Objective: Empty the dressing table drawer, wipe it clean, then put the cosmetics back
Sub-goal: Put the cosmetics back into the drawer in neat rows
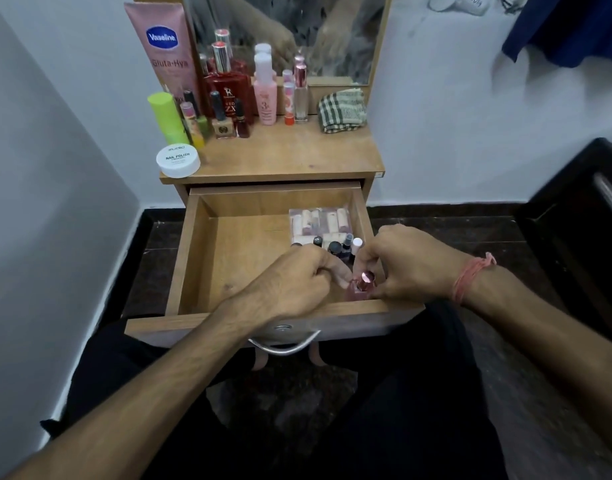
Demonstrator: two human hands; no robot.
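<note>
Both hands meet over the front right corner of the open drawer. The right hand has its fingers curled round a small pink bottle with a shiny rose cap, and the left hand pinches it from the other side, its fingertips touching the bottle just below the cap. The bottle stands upright inside the drawer, close against the front wall. Just beyond the fingers a cluster of small dark-capped bottles stands, and past those lies a clear pack of lipsticks. To the left of the fingers the drawer floor is bare wood. Well beyond the hands, the tabletop carries many cosmetics: a tall pink lotion tube, a red perfume bottle, a white jar and others, with a folded checked cloth at the right. Whether the drawer is being emptied or refilled cannot be read for certain; the neat grouping in one corner and the folded cloth suggest that wiping is done and refilling has begun, with most items left to return.
</note>
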